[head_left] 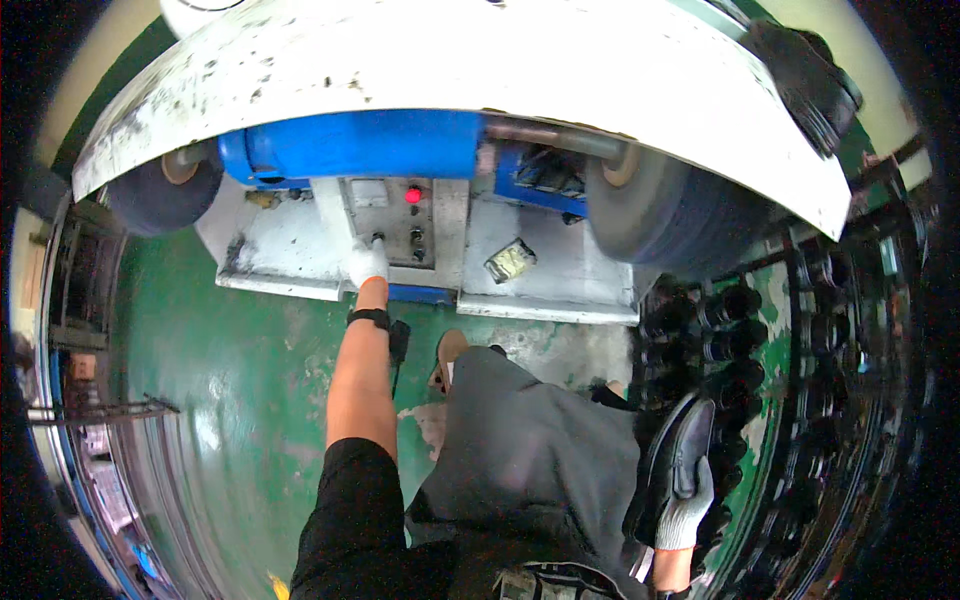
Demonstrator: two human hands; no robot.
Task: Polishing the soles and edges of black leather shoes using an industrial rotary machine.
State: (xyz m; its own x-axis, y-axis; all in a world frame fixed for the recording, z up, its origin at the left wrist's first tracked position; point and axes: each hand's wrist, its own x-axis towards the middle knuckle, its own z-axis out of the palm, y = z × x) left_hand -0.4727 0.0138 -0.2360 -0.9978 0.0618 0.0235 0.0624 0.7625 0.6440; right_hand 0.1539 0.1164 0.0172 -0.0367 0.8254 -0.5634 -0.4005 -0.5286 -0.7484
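Note:
My left hand (368, 263), in a white glove, reaches to the lower left of a grey control panel (392, 220). Its fingers close at a small dark control knob (378, 238); the fingertips are small and partly blurred. A red push button (413, 195) sits higher on the same panel. Low at the right, my right hand (688, 508), also gloved, grips a black shoe (692, 450). A second dark shoe (655, 475) appears to lie against it on the left, partly hidden.
The machine has a blue motor housing (350, 145), a large wheel (655, 205) at right and a smaller wheel (165, 195) at left. A yellowish packet (511, 260) lies on its white base. Racks of dark shoes (735, 345) stand at the right; another rack (90, 300) is at left.

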